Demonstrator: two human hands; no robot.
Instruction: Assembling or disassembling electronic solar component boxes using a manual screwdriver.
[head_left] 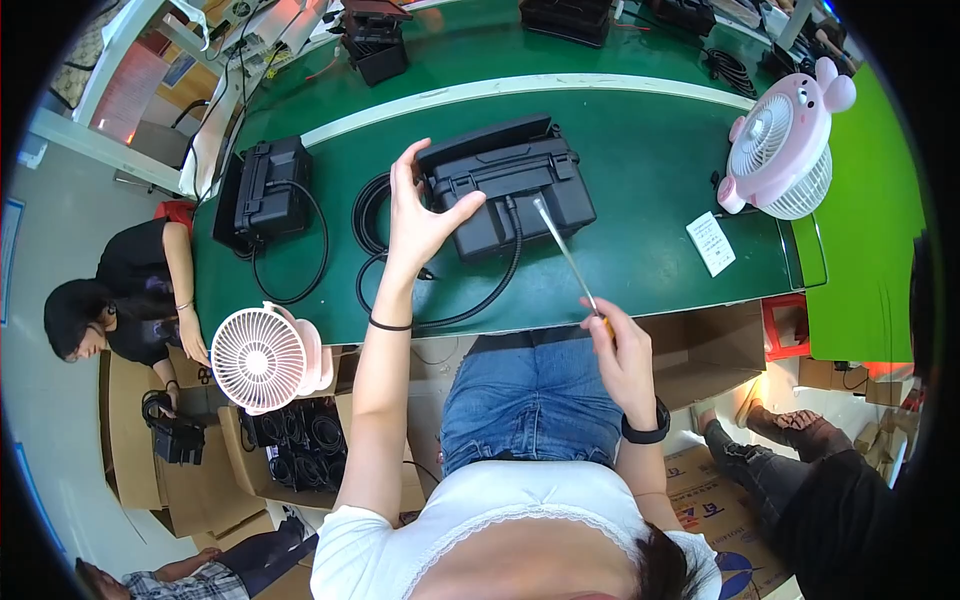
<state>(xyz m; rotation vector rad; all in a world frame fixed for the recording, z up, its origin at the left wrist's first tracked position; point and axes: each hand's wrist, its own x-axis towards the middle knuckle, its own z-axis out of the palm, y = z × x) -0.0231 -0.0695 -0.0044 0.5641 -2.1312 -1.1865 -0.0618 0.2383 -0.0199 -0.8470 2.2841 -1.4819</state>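
Observation:
A black plastic box [565, 202] with latches and a raised lid flap stands on the green workbench in front of me. My left hand [425, 215] grips its left end, thumb across the front and fingers behind. From the front of the box a black cable [517, 255] bends down and runs left into a coil [368, 215]. My right hand [622, 350] is closed around the orange handle of a long-shafted screwdriver [568, 255]. The tip points up and left, close to the box's front near the cable outlet; I cannot tell whether it touches.
A second black box [275, 190] with cable stands left. Two fans flank the bench: a pale pink one [258, 360] at the left edge and a pink animal-shaped one [780, 140] right, near a white card [710, 244]. A co-worker [135, 285] handles a box beside cartons lower left.

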